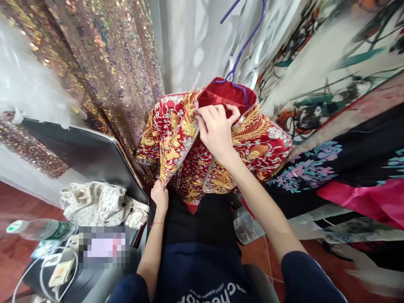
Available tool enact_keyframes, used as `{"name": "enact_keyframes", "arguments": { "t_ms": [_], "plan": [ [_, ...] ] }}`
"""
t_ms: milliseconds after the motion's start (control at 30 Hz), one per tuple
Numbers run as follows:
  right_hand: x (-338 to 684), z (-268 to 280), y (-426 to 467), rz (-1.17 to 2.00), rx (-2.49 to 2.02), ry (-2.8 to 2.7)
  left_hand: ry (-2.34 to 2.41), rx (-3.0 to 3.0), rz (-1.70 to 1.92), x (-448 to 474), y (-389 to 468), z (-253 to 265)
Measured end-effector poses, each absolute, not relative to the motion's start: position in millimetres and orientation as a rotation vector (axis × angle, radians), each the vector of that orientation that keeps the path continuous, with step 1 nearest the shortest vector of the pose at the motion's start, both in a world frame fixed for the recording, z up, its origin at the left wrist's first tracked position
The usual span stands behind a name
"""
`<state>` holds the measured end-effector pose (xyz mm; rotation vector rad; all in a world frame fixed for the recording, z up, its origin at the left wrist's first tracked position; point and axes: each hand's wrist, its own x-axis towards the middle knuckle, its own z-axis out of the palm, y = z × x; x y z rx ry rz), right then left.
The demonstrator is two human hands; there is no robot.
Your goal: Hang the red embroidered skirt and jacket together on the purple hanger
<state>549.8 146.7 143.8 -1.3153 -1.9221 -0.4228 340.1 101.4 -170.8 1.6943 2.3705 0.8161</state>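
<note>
A red jacket with gold and silver embroidery hangs in front of me on a purple hanger. My left hand is closed on the lower front corner of the jacket's left-side panel and holds it out to the side. Up at the collar, my right hand pinches the front edge of that same panel between thumb and fingers. The jacket's front is parted below the neck. Red lining shows inside the collar, behind my right hand.
At left stands a black chair bearing a dotted white cloth, a plastic bottle and a white cable. A sequined curtain hangs behind. Patterned garments hang at right, beside a black embroidered one.
</note>
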Motion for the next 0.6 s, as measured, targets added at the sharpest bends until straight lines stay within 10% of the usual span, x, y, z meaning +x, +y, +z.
{"name": "enact_keyframes", "arguments": {
  "t_ms": [600],
  "plan": [
    [561.5, 180.9, 172.9, 0.288, -0.665, -1.896, 1.984, 2.070, -0.012, 489.6, 32.2, -82.0]
  ]
}}
